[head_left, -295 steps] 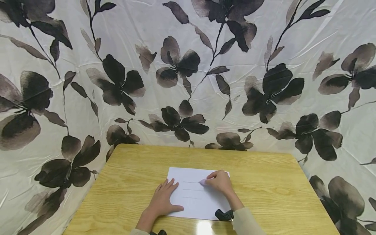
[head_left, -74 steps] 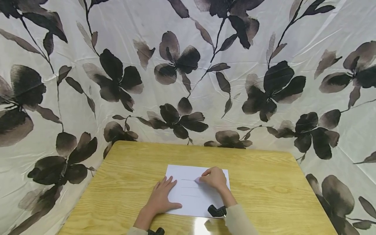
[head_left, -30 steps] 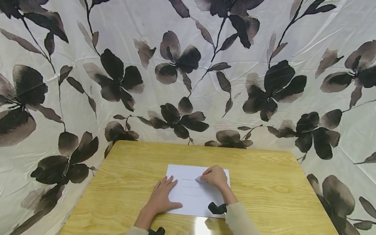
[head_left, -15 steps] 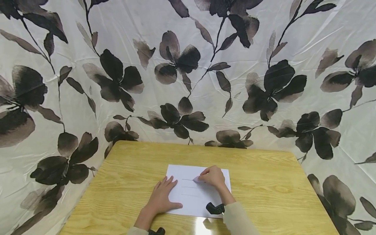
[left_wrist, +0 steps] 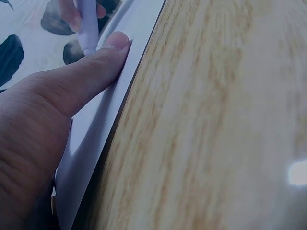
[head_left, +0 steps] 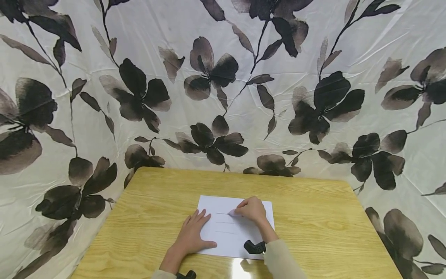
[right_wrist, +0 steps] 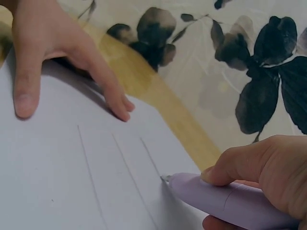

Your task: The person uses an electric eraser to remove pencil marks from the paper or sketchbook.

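Observation:
A white sheet of paper (head_left: 223,246) lies on the table, bearing three thin, roughly parallel lines. My left hand (head_left: 191,234) rests flat on its left side, fingers spread and thumb along the near edge. In my right hand (head_left: 254,211) I grip a thick lavender pen-shaped tool (right_wrist: 220,199) with a small metal tip. That tip sits on the paper at the visible end of the farthest line (right_wrist: 150,155). The left wrist view shows my left thumb (left_wrist: 103,60) over the paper's edge, with the tool's lavender body beyond it.
The wooden table (head_left: 313,224) extends around the sheet on all sides. Behind and beside it hangs a white cloth (head_left: 271,128) with dark flower prints. A black wrist camera (head_left: 254,247) sits on my right wrist, over the paper's near right part.
Compared with the oldest frame, the tool's tip is farther left on the top line. Lately it has shifted a little right, then left again, along that line. My left hand stays in place.

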{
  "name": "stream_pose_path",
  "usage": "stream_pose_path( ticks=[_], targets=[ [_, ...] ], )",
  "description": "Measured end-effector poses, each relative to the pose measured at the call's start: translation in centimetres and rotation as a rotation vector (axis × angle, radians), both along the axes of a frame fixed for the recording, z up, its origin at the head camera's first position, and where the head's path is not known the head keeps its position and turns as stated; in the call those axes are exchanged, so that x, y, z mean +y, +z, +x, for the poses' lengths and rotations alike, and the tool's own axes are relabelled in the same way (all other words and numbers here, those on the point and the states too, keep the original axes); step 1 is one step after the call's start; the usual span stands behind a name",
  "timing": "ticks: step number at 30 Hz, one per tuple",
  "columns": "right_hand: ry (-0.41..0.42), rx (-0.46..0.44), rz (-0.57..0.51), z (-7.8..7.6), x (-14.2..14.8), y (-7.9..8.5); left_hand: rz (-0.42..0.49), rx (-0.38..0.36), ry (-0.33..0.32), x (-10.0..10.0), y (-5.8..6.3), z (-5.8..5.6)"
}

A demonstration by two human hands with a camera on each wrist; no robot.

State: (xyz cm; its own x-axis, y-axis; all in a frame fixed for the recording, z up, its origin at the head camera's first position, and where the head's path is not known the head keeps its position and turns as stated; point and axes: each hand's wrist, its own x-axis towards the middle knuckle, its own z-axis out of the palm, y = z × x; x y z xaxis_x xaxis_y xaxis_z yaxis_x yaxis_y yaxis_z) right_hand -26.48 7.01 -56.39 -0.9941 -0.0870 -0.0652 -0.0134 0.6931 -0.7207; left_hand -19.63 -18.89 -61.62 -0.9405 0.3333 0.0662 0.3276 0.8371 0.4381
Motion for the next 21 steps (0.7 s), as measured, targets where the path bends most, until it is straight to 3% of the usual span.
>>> stream_pose_path(
  ticks=[16,21],
  targets=[
    [-0.032,0.013,0.034,0.4,1.0,0.0,0.014,0.025,-0.002,0.1,-0.1,0.1],
    [-0.016,0.020,-0.016,0.5,1.7,0.2,0.019,0.040,-0.004,0.1,-0.2,0.1]
  ],
)
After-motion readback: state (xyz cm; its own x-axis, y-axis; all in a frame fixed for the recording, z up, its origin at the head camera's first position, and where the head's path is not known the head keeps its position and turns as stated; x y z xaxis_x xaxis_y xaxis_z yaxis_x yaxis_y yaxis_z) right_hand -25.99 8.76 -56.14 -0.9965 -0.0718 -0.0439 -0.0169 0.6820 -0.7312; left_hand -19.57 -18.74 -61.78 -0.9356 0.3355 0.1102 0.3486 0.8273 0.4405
